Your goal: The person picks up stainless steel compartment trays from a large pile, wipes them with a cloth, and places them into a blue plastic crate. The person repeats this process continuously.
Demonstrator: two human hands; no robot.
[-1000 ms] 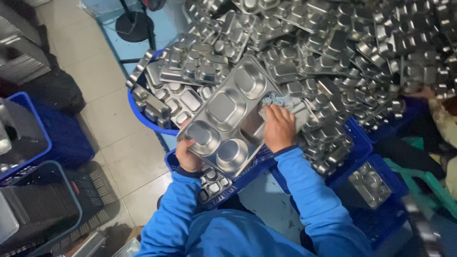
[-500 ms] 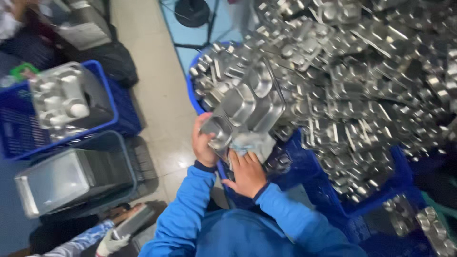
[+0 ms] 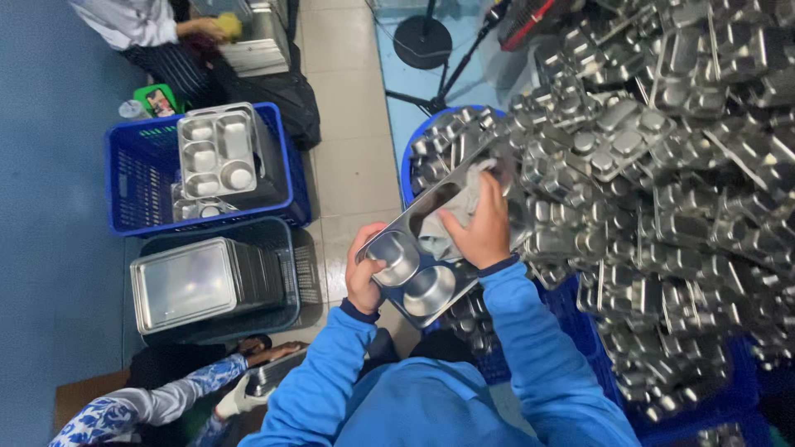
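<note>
Steel compartment tray [image 3: 431, 248] sits tilted at centre frame, held over the edge of a blue crate. The left hand [image 3: 364, 277] clamps fingers and thumb on its near rim, seemingly to steady it, while the right hand [image 3: 479, 228] presses a grey cloth [image 3: 451, 217] into a compartment, fingers together and flat on the cloth. Right of them, a heap of similar trays [image 3: 662, 165] fills the frame. At left, a blue basket [image 3: 141, 186] holds stacked trays; another person's patterned sleeve [image 3: 124, 410] shows at lower left.

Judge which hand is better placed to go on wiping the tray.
Right. The right hand already presses the cloth into the steel tray, while the left hand grips its near edge.
</note>
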